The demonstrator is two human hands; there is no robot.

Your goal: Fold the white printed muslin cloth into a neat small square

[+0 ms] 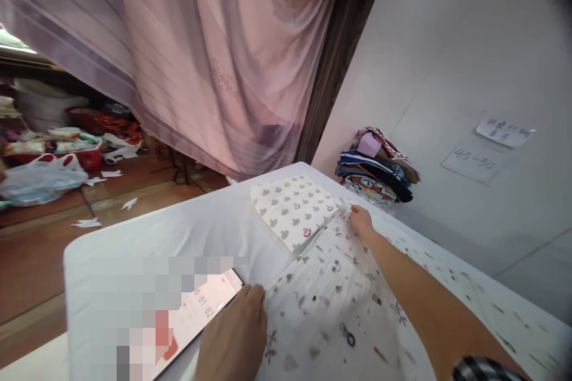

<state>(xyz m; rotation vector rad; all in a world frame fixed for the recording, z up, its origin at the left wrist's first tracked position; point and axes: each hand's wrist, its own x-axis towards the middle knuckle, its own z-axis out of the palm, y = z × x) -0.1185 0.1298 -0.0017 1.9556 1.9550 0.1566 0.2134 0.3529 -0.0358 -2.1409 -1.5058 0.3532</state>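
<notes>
A white cloth with small printed figures (339,303) lies spread over the white table (134,238). My left hand (235,339) pinches its near corner at the table's left side, next to a phone (201,315) showing a timer. My right hand (361,221) reaches far forward and grips the cloth's far corner. Just beyond that hand lies a folded white cloth with grey mouse-head prints (295,209).
A stack of folded coloured clothes (378,172) sits at the table's far end against the white wall. A pink curtain (214,59) hangs behind. On the wooden floor at left are plastic bags (40,178) and paper scraps. Paper notes (487,149) stick to the wall.
</notes>
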